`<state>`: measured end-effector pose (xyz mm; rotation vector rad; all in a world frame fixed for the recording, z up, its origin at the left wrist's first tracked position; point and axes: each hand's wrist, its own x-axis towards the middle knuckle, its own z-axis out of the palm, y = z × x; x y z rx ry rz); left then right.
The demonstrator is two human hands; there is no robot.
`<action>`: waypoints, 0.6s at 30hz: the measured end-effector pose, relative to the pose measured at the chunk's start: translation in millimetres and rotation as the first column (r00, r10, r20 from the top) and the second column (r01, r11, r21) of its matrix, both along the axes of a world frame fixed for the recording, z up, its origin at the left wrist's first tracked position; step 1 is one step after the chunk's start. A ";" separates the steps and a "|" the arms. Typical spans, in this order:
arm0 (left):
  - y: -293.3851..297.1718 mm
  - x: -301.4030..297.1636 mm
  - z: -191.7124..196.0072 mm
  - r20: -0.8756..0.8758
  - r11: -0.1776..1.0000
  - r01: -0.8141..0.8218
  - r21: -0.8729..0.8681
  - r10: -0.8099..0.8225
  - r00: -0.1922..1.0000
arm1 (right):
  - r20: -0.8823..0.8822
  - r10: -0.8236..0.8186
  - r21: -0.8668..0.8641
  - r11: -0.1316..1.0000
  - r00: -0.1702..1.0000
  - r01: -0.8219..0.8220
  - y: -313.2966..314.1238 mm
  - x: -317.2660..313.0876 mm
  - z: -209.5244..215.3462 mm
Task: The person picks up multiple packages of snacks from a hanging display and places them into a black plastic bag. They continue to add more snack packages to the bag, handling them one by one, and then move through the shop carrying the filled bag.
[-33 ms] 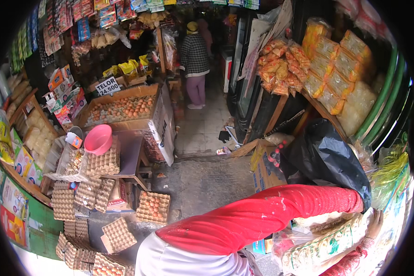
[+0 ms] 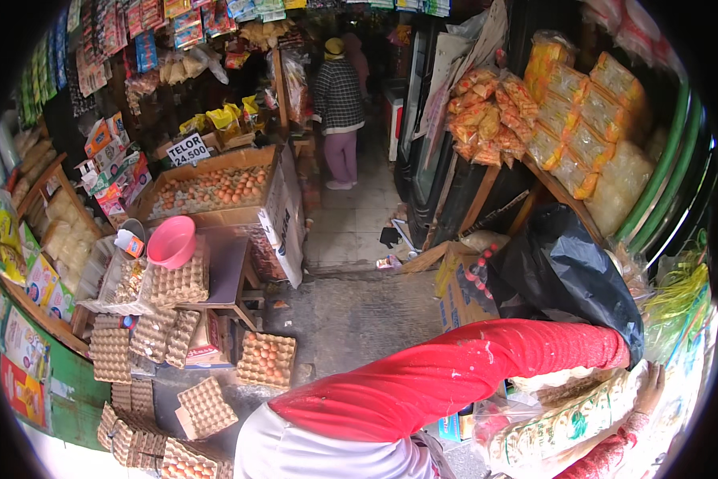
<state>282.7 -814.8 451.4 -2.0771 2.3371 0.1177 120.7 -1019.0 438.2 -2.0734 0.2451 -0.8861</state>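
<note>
At five o'clock, low in the view, a red-sleeved arm [image 2: 455, 375] stretches across to a black plastic sack [image 2: 575, 271]. Below it, a clear bag of pale packets [image 2: 567, 423] is pressed against the body, the right hand [image 2: 650, 387] cupped around its far end, fingers curled on it. I cannot tell the left hand's fingers; they are hidden. Egg trays [image 2: 267, 359] lie at eight o'clock.

We see a red sleeve [image 2: 455, 375], a pink bowl [image 2: 171, 241], a black bag [image 2: 575, 271], brown eggs [image 2: 211, 188], and a person's checked black-and-white top [image 2: 339, 96].
</note>
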 end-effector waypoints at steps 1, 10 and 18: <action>2.5 1.9 -3.4 -0.011 1.000 -0.014 -0.002 0.013 1.000 | -0.036 -0.019 -0.031 0.999 0.999 0.018 6.1 -0.3 5.3; 6.8 1.6 -14.6 -0.127 0.993 -0.106 -0.044 0.099 0.987 | -0.071 -0.032 -0.033 0.999 0.997 0.029 27.3 3.9 15.2; 15.6 12.0 -26.9 -0.235 0.980 -0.177 -0.085 0.153 0.960 | -0.175 -0.085 -0.034 0.996 0.981 0.080 40.6 6.2 24.2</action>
